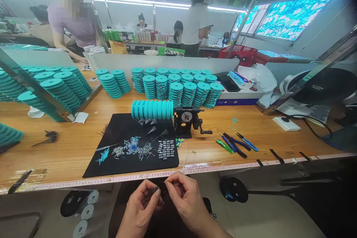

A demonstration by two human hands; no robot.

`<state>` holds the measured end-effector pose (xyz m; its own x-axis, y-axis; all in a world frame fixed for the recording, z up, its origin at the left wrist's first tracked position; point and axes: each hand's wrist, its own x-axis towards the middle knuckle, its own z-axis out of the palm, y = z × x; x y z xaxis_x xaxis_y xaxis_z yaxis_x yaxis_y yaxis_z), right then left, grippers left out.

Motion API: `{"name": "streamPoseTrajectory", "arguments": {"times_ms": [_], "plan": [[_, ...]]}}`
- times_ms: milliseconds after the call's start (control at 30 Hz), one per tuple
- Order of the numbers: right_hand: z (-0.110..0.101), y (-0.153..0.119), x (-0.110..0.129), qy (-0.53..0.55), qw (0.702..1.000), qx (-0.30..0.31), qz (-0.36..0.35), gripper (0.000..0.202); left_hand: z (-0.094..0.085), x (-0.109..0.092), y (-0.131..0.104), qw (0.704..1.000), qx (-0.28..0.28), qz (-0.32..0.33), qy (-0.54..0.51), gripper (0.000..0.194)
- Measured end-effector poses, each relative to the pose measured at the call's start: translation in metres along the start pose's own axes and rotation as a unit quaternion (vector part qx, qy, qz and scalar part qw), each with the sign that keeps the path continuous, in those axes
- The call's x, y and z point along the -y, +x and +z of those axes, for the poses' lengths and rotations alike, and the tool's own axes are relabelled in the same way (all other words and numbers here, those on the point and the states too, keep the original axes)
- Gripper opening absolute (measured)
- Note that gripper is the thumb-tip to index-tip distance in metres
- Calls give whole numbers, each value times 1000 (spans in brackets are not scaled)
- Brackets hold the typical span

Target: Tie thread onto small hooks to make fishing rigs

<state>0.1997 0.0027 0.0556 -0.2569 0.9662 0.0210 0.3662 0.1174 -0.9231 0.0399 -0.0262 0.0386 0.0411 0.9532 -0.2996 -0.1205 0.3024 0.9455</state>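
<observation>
My left hand (141,206) is closed in a pinch on a small dark thing (155,189) too small to name. Close beside it, my right hand (186,201) pinches something thin and dark, barely visible. Both hands are in front of the table edge, over my lap. On the black mat (125,126) beyond them lie grey cylinders (166,149), small metal pieces (118,151), clear bluish pieces (133,145), teal slivers (104,156) and dark wire bunches (152,129). A hand-cranked winder (186,117) carries a row of teal spools (152,109).
Stacked teal discs (175,89) line the table's back and left. Pliers (235,144), blue snips (247,142) and a green-handled tool (224,146) lie right of the winder. A measuring tape (217,168) follows the front edge. A white power strip (286,123) sits right. Several people are beyond.
</observation>
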Motion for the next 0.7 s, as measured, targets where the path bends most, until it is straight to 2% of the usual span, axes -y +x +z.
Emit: {"name": "streamPoseTrajectory", "arguments": {"times_ms": [133, 300, 400, 500, 600, 700], "plan": [[0, 0, 4, -42, 999, -14, -25, 12, 4, -4, -1, 999, -21, 31, 21, 29], [-3, -4, 3, -51, 999, 3, 3, 10, 5, -5, 1, 998, -2, 34, 46, 33], [-9, -4, -2, -4, 999, 27, 37, 12, 5, -5, 5, 998, -8, 35, 53, 34], [-15, 0, -7, 83, 994, 23, 64, 18, 8, -7, 8, 999, 6, 22, 45, 36], [-18, 5, -11, 136, 988, 27, 66, 22, 12, -9, 10, 999, 15, 23, 24, 37], [-19, 9, -12, 142, 988, 32, 56, 22, 15, -9, 11, 999, 18, 7, -27, 36]]}}
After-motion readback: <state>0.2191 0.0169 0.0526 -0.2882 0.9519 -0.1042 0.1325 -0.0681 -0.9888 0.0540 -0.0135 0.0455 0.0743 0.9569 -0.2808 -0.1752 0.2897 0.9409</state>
